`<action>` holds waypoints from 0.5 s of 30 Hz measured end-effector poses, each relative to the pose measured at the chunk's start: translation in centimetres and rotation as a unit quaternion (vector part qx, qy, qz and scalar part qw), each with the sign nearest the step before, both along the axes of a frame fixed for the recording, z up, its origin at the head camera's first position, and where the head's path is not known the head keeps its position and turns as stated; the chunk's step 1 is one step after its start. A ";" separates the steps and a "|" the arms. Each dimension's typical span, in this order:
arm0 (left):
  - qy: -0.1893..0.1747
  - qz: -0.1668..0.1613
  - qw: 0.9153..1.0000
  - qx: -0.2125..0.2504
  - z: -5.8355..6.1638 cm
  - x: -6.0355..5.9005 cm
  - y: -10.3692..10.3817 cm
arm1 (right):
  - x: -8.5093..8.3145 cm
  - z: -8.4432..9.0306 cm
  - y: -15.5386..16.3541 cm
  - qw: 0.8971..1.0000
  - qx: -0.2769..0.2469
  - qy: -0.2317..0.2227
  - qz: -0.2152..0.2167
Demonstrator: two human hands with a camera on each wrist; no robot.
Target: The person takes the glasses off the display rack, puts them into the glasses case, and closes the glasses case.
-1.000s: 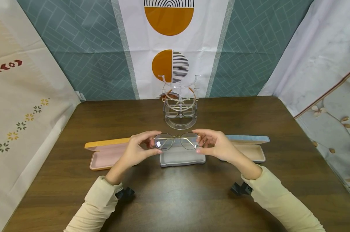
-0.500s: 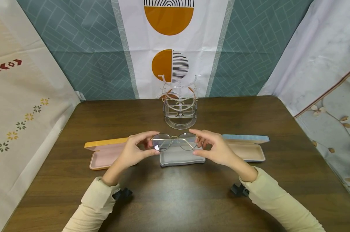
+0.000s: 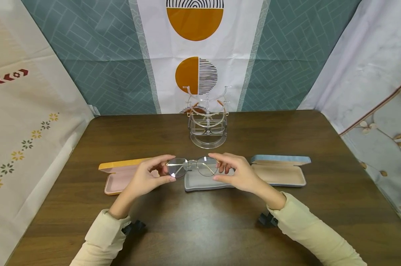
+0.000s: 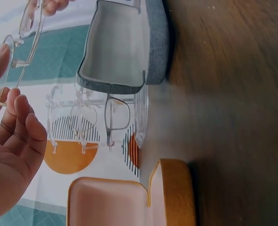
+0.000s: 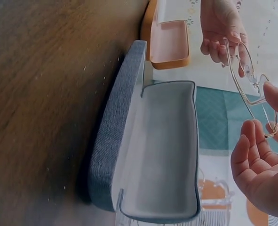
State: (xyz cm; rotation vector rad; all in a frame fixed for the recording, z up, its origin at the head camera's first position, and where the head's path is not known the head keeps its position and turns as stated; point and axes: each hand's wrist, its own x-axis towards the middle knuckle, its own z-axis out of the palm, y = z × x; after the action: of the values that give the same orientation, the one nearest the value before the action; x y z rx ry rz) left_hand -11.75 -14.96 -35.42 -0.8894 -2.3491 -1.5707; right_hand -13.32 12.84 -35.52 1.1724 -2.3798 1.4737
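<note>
Round thin-rimmed metal eyeglasses (image 3: 206, 166) are held up between both hands, in front of and partly over an open grey glasses case (image 3: 207, 181). My left hand (image 3: 149, 174) pinches the left end of the frame between thumb and fingers. At the other end, my right hand (image 3: 235, 169) pinches the frame near its hinge. Both wrist views show the temples folded behind the lenses. The grey case (image 5: 169, 141) stands lid up with a bare pale lining in the right wrist view.
An open yellow case (image 3: 115, 183) with pink lining lies left, an open blue case (image 3: 281, 175) with beige lining right. Behind, a clear acrylic stand (image 3: 208, 142) bears other glasses. Patterned cloths surround the brown table (image 3: 200, 229).
Both hands have carried the eyeglasses to the left and slightly toward me. The cases and the stand have stayed in place.
</note>
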 end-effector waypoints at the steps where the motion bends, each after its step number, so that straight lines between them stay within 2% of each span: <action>1: 0.000 0.001 1.000 -0.002 0.0 0.1 -0.1 | -0.2 -0.4 0.0 1.000 0.000 -0.001 0.000; 4: 0.002 0.000 1.000 -0.008 0.0 0.2 -0.4 | -0.7 -1.5 -0.1 1.000 0.000 -0.009 0.002; 10: -0.017 0.001 1.000 -0.019 0.0 0.5 -1.0 | -1.0 -2.2 -0.6 0.999 -0.009 -0.029 0.018; 15: -0.030 0.001 0.999 -0.019 -1.3 0.3 -1.9 | -1.1 -2.6 -1.2 0.999 -0.007 -0.035 0.027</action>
State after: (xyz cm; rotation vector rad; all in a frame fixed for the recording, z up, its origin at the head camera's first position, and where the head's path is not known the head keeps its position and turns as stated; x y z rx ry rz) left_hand -11.49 -16.84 -36.70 -0.8579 -2.4269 -1.5782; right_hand -14.43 11.64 -38.08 1.2116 -2.3966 1.5696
